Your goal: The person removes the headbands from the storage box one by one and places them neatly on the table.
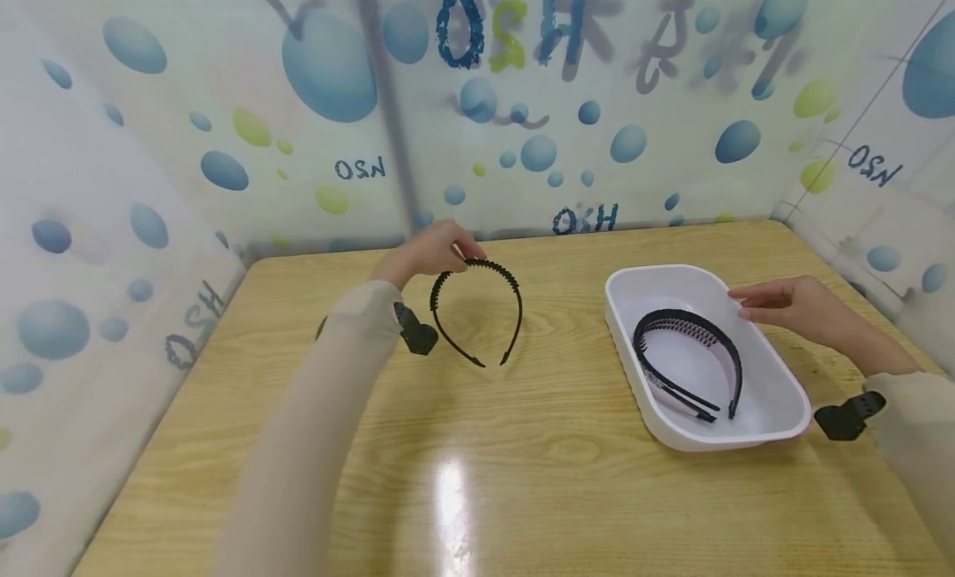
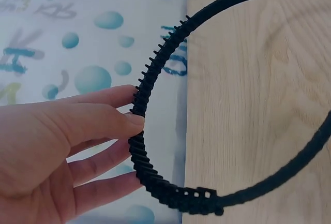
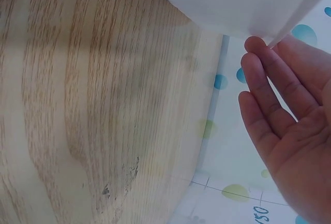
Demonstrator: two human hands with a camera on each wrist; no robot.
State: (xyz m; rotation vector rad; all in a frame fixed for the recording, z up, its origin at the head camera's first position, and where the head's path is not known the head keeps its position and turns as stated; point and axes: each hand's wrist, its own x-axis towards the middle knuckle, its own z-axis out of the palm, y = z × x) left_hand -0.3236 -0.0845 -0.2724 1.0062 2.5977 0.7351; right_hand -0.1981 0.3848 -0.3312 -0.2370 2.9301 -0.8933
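My left hand (image 1: pixel 440 247) pinches a black toothed headband (image 1: pixel 519 312) near the top of its arc, between thumb and fingers. Its two ends hang down above the table; in the left wrist view the headband (image 2: pixel 207 14) shows small comb teeth along its middle part. On the right, my right hand (image 1: pixel 802 307) pinches the far right rim of a white plastic basin (image 1: pixel 627 295). The right wrist view shows the fingers (image 3: pixel 258 74) against the basin's outer wall (image 3: pixel 222 6). Inside the basin lie a black headband (image 1: pixel 739 370) and a pinkish one, overlapping.
The wooden table (image 1: pixel 522 477) carries the basin on its right side. A pale curtain or wall covering (image 1: pixel 477 179) with blue and green dots and lettering stands along the back and sides. A black wrist camera (image 1: pixel 419 335) sits on the left sleeve, another (image 1: pixel 843 419) on the right.
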